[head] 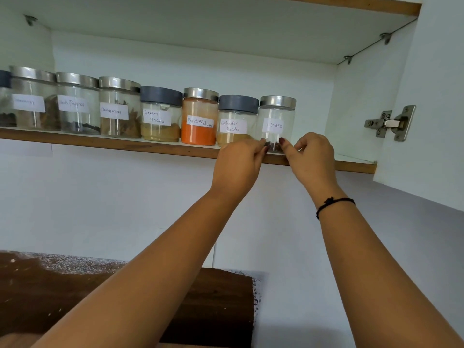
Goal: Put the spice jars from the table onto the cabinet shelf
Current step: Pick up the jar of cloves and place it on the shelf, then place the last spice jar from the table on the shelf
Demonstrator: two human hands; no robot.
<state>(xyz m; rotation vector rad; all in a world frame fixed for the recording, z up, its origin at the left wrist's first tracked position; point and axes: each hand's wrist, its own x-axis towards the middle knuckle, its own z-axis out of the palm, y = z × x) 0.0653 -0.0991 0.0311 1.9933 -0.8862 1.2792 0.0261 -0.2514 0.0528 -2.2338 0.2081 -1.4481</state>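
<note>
The left hand [238,164] and right hand [312,159] pinch, fingertips curled, the base of the clear glass, steel-lidded jar labelled Cloves [276,116]. It stands at the right end of the row, near the front edge of the wooden cabinet shelf [100,143]. If released too close to that edge, it could tip off.

Upright spice jars [199,116] line the shelf [100,143]; Cloves jar [276,114] rightmost, apparently nearly empty.

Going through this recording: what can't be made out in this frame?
Head view:
- Leftmost steel-lidded jar: label blurred, unreadable.
- Far-left dark-lidded jar: cut off by left edge.
- Cloves jar: base hidden by left hand and right hand, so contact with the shelf is unclear.
- Table: largely hidden by the forearms.
</note>
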